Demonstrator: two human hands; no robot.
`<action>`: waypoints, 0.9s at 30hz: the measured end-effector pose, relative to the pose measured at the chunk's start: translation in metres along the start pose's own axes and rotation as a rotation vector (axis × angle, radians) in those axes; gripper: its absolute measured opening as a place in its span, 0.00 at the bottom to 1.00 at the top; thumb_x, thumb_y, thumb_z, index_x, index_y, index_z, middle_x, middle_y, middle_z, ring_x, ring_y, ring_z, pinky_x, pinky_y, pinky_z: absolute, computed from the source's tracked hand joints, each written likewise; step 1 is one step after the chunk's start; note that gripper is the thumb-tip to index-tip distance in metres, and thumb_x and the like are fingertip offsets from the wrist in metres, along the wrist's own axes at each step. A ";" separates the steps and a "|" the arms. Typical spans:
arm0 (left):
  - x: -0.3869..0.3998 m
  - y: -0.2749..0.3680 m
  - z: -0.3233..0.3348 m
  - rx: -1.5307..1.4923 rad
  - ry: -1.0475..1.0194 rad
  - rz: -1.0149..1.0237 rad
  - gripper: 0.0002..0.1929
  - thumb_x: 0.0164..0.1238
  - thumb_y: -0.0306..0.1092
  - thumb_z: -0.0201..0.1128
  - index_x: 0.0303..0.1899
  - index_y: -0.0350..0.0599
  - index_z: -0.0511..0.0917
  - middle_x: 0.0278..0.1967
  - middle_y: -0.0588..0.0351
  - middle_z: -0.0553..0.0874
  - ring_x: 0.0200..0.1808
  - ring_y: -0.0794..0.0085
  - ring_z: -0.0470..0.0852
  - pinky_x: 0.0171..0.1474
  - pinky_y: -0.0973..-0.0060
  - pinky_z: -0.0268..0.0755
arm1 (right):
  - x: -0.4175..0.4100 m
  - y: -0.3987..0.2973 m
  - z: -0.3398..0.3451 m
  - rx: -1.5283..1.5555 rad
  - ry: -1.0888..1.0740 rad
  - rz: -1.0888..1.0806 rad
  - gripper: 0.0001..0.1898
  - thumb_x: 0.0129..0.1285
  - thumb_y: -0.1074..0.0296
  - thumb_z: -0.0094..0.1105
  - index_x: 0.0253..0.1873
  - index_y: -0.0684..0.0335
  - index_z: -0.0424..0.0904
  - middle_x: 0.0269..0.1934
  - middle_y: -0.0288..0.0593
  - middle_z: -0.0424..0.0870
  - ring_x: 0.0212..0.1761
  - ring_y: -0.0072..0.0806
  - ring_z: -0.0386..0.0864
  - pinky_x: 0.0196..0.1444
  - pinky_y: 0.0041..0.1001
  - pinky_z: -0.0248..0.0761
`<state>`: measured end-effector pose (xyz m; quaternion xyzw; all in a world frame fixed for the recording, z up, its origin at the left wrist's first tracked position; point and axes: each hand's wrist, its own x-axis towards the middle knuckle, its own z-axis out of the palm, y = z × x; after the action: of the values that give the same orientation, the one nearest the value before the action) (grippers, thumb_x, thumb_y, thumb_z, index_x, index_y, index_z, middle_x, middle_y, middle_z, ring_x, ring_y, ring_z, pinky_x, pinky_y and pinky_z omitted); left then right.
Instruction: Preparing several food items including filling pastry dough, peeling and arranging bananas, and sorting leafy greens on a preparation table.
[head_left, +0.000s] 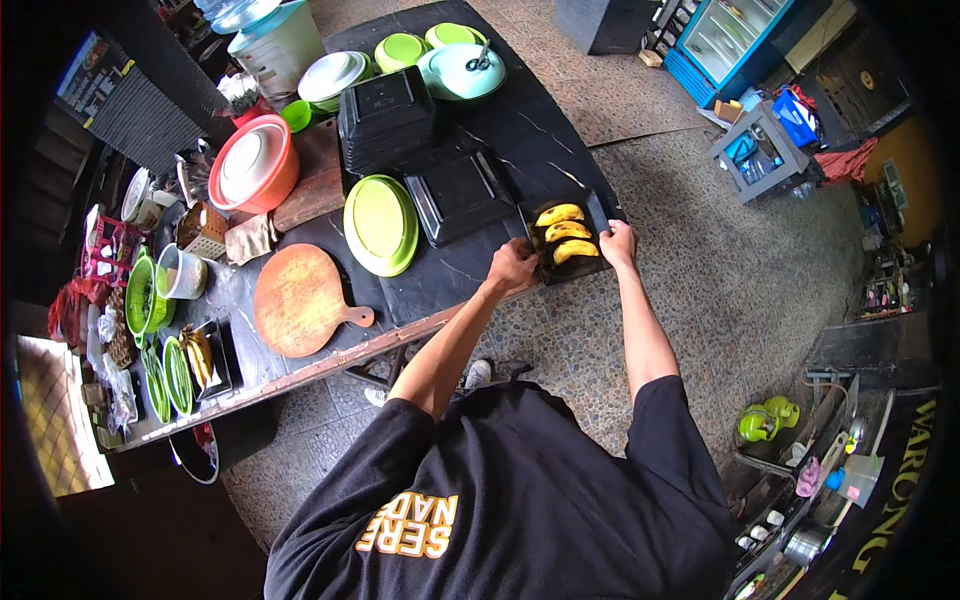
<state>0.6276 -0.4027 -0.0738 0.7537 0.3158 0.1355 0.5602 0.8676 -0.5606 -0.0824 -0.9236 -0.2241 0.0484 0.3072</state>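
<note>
Three yellow bananas (568, 232) with dark spots lie side by side in a black tray (551, 278). My left hand (514, 264) grips the tray's left side, and my right hand (618, 244) grips its right side. The tray is at the right end of the black table (435, 289), by its near edge. To the left of it another black tray (459, 196) rests upside down. Beyond that stands a stack of black trays (386, 112). An oval green plate (381, 225) is left of the upturned tray.
A round wooden board (298, 300) lies near the table's front edge. A coral tub (279, 174) with a lid stands behind it. At far left, more bananas (199, 358) sit on a small black tray beside green baskets (146, 296). Pebbled floor (675, 225) extends right of the table.
</note>
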 end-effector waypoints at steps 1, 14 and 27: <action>-0.002 -0.010 -0.007 0.005 0.017 -0.002 0.24 0.61 0.36 0.67 0.58 0.34 0.81 0.44 0.40 0.91 0.47 0.55 0.91 0.52 0.64 0.82 | -0.005 -0.020 0.003 0.009 -0.007 -0.013 0.17 0.61 0.72 0.65 0.55 0.66 0.85 0.52 0.55 0.89 0.56 0.44 0.87 0.58 0.37 0.79; -0.074 -0.042 -0.180 0.083 0.401 0.175 0.10 0.69 0.33 0.65 0.44 0.37 0.86 0.33 0.51 0.90 0.31 0.72 0.86 0.38 0.70 0.79 | -0.076 -0.195 0.085 0.578 -0.297 -0.426 0.08 0.67 0.77 0.64 0.49 0.65 0.87 0.37 0.42 0.90 0.35 0.20 0.85 0.41 0.23 0.79; -0.257 -0.145 -0.389 0.248 0.809 -0.244 0.11 0.69 0.35 0.64 0.46 0.40 0.87 0.37 0.44 0.91 0.41 0.57 0.92 0.46 0.66 0.82 | -0.267 -0.352 0.215 0.546 -0.596 -0.554 0.07 0.61 0.74 0.64 0.42 0.66 0.88 0.30 0.43 0.89 0.30 0.28 0.87 0.36 0.26 0.78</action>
<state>0.1672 -0.2440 -0.0393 0.6587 0.6103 0.3135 0.3088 0.4446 -0.3122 -0.0613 -0.6611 -0.5187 0.2839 0.4618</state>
